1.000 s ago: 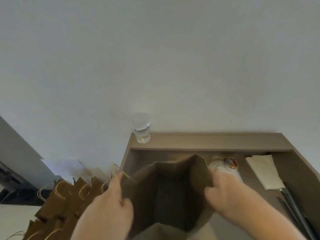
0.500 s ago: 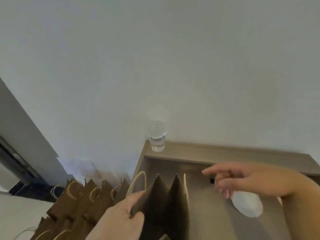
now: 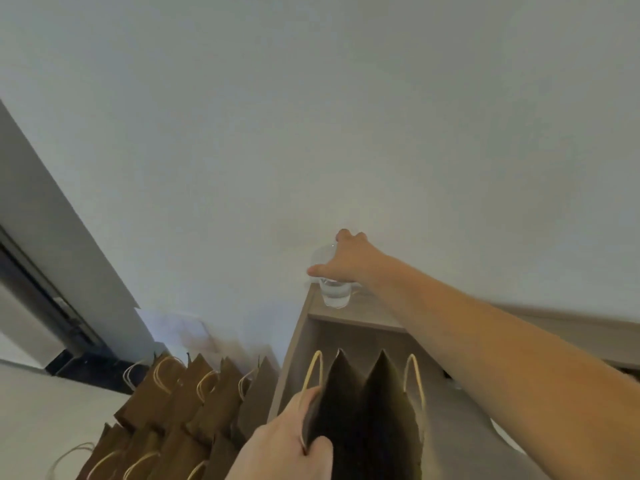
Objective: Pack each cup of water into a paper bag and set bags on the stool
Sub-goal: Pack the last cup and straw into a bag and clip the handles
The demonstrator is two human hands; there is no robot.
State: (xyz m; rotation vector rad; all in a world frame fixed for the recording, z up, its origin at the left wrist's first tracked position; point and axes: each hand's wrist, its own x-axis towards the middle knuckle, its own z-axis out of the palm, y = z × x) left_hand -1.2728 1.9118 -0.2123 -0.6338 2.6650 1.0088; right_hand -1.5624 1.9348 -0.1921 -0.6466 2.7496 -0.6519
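Plain white wall, wooden desk with a raised ledge along its far edge. The cup stands upright on the ledge's left end, water low in it. The right hand is wrapped round the cup's upper wall, thumb on the left. The left hand pinches the near-left rim of the open paper bag standing on the desk. A row of brown bags sits lower left.

The cup looks like thin clear plastic: probably light and soft-walled, spilling if squeezed or tipped. Best held mid-wall with gentle pressure and kept level.

Half a second back the right hand hovered over the desk holding nothing and the cup stood free; now it grasps the cup. Left hand's hold on the bag is unchanged.
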